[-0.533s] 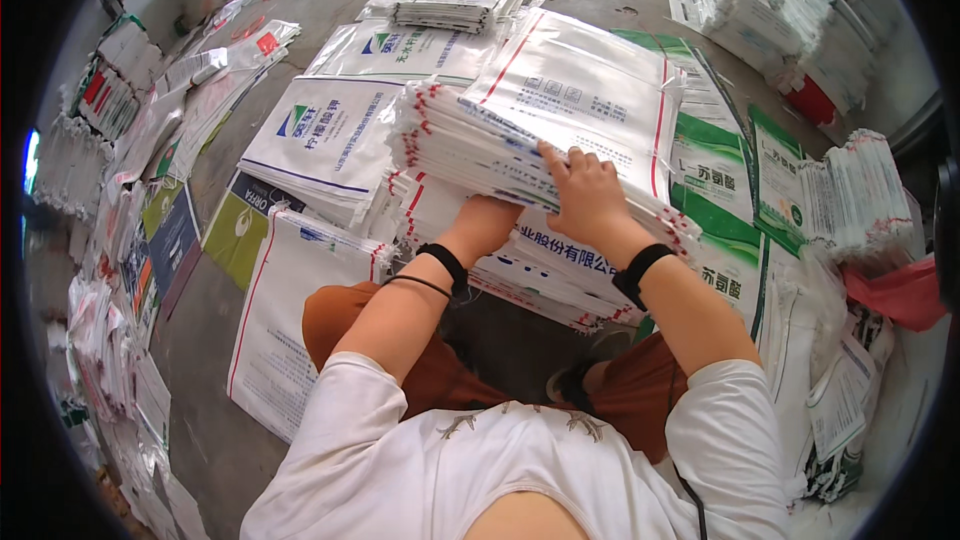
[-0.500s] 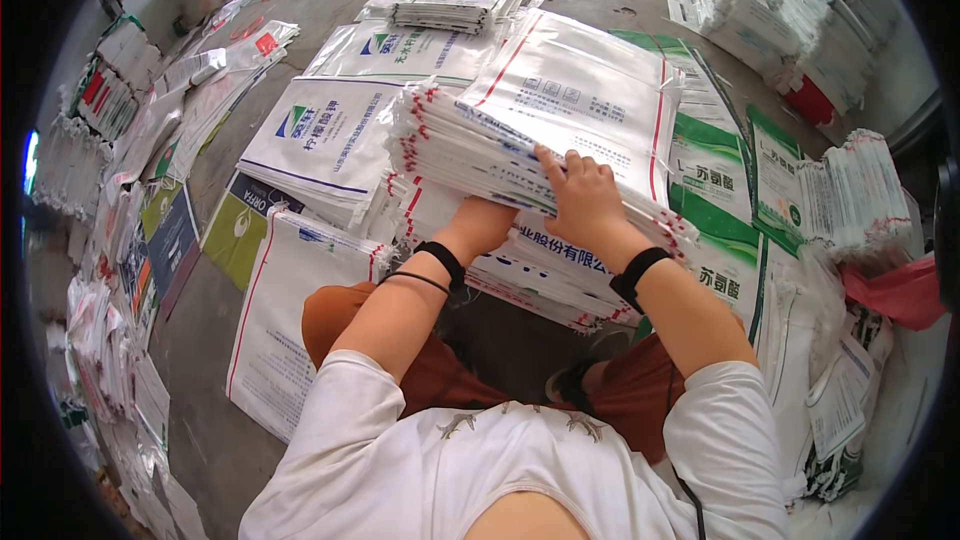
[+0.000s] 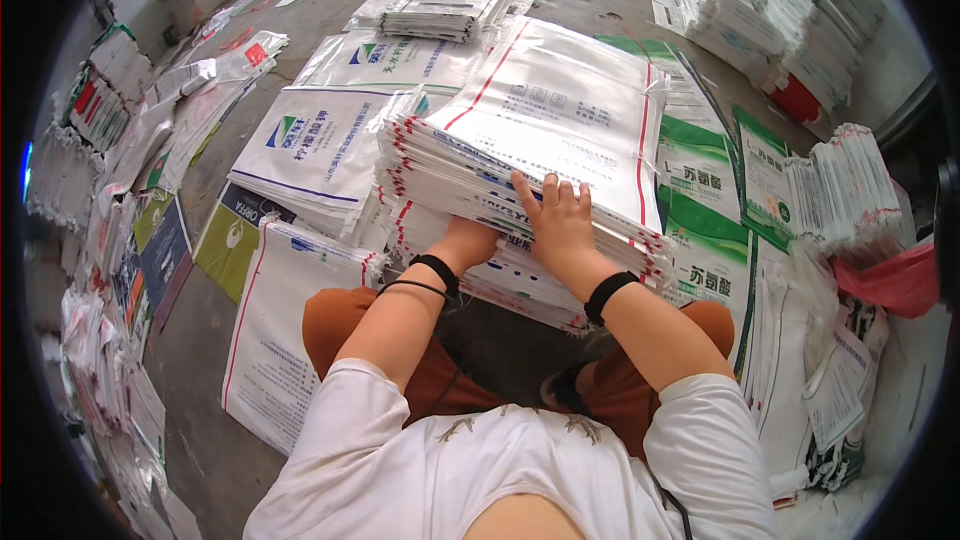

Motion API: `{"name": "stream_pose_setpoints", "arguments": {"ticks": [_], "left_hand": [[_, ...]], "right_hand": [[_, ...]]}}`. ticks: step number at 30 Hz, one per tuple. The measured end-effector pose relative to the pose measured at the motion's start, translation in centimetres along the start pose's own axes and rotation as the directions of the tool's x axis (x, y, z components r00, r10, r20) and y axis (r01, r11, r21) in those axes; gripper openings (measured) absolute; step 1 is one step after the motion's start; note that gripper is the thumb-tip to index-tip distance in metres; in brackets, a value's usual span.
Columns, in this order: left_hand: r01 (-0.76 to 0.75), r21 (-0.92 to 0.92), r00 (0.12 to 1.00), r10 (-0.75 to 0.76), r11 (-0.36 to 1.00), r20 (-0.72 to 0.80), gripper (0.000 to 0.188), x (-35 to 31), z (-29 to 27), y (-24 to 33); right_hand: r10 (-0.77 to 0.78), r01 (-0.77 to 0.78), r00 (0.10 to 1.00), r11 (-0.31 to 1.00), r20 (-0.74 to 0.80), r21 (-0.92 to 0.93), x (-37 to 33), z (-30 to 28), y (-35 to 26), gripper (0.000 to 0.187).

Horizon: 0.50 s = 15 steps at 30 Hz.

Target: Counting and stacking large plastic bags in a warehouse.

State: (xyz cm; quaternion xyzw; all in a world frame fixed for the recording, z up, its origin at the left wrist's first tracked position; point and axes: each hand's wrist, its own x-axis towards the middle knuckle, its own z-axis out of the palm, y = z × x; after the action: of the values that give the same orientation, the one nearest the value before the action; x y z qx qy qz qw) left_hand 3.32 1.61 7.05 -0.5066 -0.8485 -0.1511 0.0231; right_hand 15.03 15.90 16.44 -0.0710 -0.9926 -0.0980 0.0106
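A thick stack of white woven bags point(image 3: 560, 110) with red stripes lies in front of my bent knees, its left and near edges uneven and frayed. My left hand point(image 3: 468, 243) reaches in at the near edge, under the upper bags; its fingers are hidden there. Against that same edge rests my right hand point(image 3: 560, 228), fingers spread apart over the top bags. More bags of the stack point(image 3: 520, 285) show beneath both hands.
Flat white bags with blue print point(image 3: 310, 145) lie to the left, beside a single-striped white bag pile point(image 3: 275, 340). Green-and-white bags point(image 3: 705, 250) spread on the right. A folded bundle point(image 3: 845, 190) and a red sheet point(image 3: 890, 280) sit further right. Another bag pile point(image 3: 440, 5) stands beyond.
The upper bags have come down flatter, and their layers look more fanned at the left edge. My right hand has shifted slightly left along the near edge; my left hand stays under the bags.
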Motion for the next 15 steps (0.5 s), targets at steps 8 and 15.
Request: {"name": "stream_pose_setpoints", "arguments": {"ticks": [8,15], "left_hand": [[0.096,0.06,0.938,-0.11,0.994,0.328,0.042,2.4,-3.2,0.9],[0.176,0.037,0.833,-0.169,0.984,0.526,0.041,5.8,-6.0,1.6]], "right_hand": [[0.02,-0.024,0.996,0.999,0.087,0.04,1.2,-3.1,1.8,0.114],[-0.031,0.003,0.983,0.988,0.178,0.152,3.4,-4.6,4.9,0.11]]}}
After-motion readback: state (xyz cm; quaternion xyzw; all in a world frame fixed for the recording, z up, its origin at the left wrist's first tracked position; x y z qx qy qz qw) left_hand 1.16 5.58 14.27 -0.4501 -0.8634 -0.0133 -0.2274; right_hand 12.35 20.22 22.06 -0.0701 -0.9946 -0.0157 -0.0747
